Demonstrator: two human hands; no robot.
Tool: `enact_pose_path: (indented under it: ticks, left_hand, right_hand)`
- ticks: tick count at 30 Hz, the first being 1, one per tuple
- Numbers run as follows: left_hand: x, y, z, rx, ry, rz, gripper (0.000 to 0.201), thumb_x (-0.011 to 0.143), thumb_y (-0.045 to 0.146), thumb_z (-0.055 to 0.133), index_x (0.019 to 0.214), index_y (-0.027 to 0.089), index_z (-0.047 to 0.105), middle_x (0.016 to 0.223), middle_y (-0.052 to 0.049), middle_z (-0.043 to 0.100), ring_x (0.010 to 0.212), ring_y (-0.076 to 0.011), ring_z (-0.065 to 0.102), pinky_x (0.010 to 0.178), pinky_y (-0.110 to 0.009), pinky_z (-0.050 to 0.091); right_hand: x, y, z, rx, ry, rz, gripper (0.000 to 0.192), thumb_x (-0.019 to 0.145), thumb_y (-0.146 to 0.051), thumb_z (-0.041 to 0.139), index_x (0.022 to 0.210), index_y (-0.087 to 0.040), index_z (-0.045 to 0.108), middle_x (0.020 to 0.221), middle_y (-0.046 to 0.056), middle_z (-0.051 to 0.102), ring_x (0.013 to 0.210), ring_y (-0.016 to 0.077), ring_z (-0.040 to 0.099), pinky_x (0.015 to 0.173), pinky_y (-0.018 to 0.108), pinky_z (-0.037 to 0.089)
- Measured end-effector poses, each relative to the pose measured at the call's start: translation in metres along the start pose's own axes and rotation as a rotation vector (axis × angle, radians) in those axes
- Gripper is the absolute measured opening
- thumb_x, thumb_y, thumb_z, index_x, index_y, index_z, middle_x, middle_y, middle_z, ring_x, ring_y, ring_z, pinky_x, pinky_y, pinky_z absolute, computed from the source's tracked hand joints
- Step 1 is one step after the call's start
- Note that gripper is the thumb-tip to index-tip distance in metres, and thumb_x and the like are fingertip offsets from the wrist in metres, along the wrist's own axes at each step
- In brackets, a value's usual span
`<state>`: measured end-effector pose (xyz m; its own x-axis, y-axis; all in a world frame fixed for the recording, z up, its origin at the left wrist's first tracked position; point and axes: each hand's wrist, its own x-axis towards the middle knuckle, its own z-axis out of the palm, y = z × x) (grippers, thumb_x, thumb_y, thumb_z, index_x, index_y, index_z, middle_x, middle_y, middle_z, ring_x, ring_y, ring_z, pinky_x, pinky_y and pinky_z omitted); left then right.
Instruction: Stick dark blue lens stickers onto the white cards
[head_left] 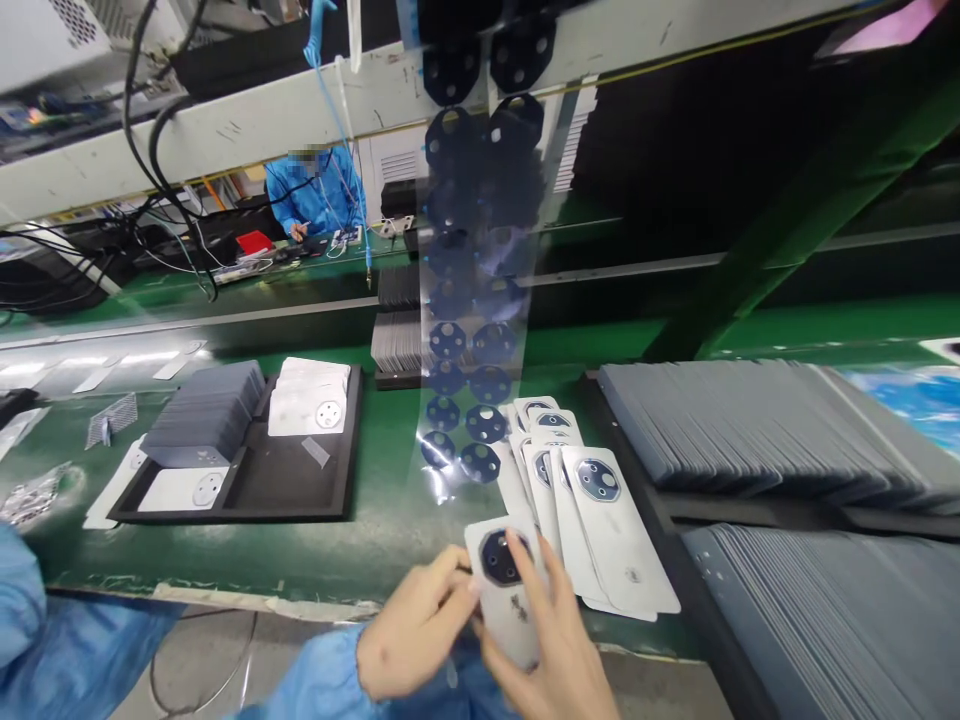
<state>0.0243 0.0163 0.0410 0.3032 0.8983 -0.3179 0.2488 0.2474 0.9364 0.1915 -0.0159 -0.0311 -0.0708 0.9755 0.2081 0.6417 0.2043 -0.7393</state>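
Observation:
A white phone back panel (504,610) with a dark round camera sticker (501,556) is held up near the bench's front edge. My left hand (420,620) grips its left side, fingers curled and thumb at the edge. My right hand (547,630) holds the panel from the right, with fingertips lying on the sticker and the thumb by the lower part. Just right of the hands, several similar white panels (619,535) lie fanned in an overlapping pile. Above the hands hangs a clear film strip (469,380) carrying two columns of dark round stickers.
To the left stands a black divided tray (292,480) with grey sheets (202,410) and white panels (309,395). Large black trays of stacked grey panels (772,420) fill the right. A co-worker in blue (319,195) sits across the bench; a blue sleeve (67,640) shows at lower left.

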Motion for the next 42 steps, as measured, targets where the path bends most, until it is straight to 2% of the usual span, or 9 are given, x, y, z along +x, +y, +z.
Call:
enact_pose_path:
  ticks: [6,10,13,16,23,28,35,40,42]
  left_hand:
    - [0.045,0.012,-0.132,0.558,0.447,0.265,0.026,0.092,0.038,0.053,0.108,0.022,0.067,0.116,-0.009,0.073,0.108,-0.0257,0.068,0.101,-0.037,0.048]
    - [0.087,-0.004,-0.227,0.683,0.515,0.228,0.054,0.068,0.040,0.073,0.115,0.015,0.061,0.147,-0.020,0.051,0.140,-0.0368,0.042,0.118,-0.050,0.027]
    - [0.104,-0.018,-0.266,0.727,0.521,0.184,0.073,0.048,0.042,0.085,0.112,0.014,0.061,0.160,-0.024,0.031,0.148,-0.0444,0.024,0.120,-0.054,0.019]
    - [0.111,-0.027,-0.281,0.730,0.523,0.149,0.072,0.040,0.044,0.089,0.102,0.018,0.065,0.157,-0.023,0.036,0.146,-0.0479,0.026,0.119,-0.056,0.018]
    - [0.107,-0.017,-0.276,0.556,0.663,0.178,0.051,0.043,0.041,0.087,0.083,0.022,0.062,0.117,-0.016,0.069,0.128,-0.0449,0.047,0.116,-0.052,0.022]
    - [0.090,0.006,-0.230,0.209,0.756,0.232,0.044,0.074,0.059,0.067,0.096,0.022,0.057,0.099,-0.007,0.068,0.103,-0.0304,0.061,0.097,-0.043,0.044]
    - [0.080,0.017,-0.139,-0.238,0.322,0.099,0.042,0.070,0.057,0.078,0.072,0.018,0.060,0.072,-0.003,0.065,0.065,-0.0175,0.061,0.064,-0.029,0.050]
    - [0.109,0.024,-0.109,-0.377,0.126,0.068,0.041,0.068,0.054,0.081,0.079,0.016,0.069,0.078,-0.005,0.068,0.070,-0.0187,0.064,0.068,-0.029,0.051]
    - [0.121,0.029,-0.100,-0.387,0.092,0.059,0.041,0.063,0.051,0.085,0.075,0.015,0.068,0.071,-0.003,0.066,0.063,-0.0161,0.062,0.062,-0.027,0.050]
  right_hand:
    - [0.057,0.065,-0.039,-0.183,0.261,-0.081,0.057,0.093,-0.040,0.055,0.146,-0.024,0.046,0.155,0.019,0.032,0.141,0.0437,0.038,0.107,0.065,0.042]
    - [0.075,0.089,-0.038,-0.271,0.318,-0.116,0.053,0.097,-0.037,0.050,0.146,-0.017,0.045,0.159,0.024,0.025,0.144,0.0468,0.031,0.106,0.068,0.040]
    - [0.075,0.092,-0.031,-0.292,0.306,-0.144,0.047,0.100,-0.029,0.045,0.146,-0.018,0.045,0.160,0.023,0.028,0.145,0.0430,0.033,0.107,0.065,0.042]
    - [0.072,0.092,-0.029,-0.287,0.281,-0.133,0.046,0.102,-0.031,0.042,0.146,-0.021,0.046,0.156,0.020,0.037,0.142,0.0395,0.039,0.107,0.064,0.043]
    - [0.066,0.068,-0.040,-0.233,0.319,-0.135,0.047,0.102,-0.038,0.044,0.145,-0.021,0.046,0.149,0.019,0.046,0.138,0.0381,0.045,0.106,0.063,0.045]
    - [0.068,0.024,-0.045,-0.070,0.318,-0.202,0.047,0.100,-0.027,0.051,0.145,-0.024,0.044,0.147,0.015,0.049,0.135,0.0317,0.049,0.106,0.056,0.049]
    - [0.097,-0.023,-0.034,-0.073,0.270,-0.424,0.052,0.096,-0.020,0.059,0.145,-0.025,0.044,0.146,0.015,0.049,0.136,0.0317,0.048,0.107,0.055,0.047]
    - [0.124,-0.031,-0.014,-0.166,0.158,-0.552,0.047,0.096,-0.021,0.056,0.142,-0.022,0.046,0.148,0.015,0.050,0.142,0.0302,0.042,0.116,0.057,0.034]
    - [0.133,-0.030,-0.007,-0.150,0.203,-0.493,0.049,0.095,-0.023,0.058,0.142,-0.021,0.045,0.160,0.016,0.033,0.150,0.0345,0.025,0.118,0.064,0.024]
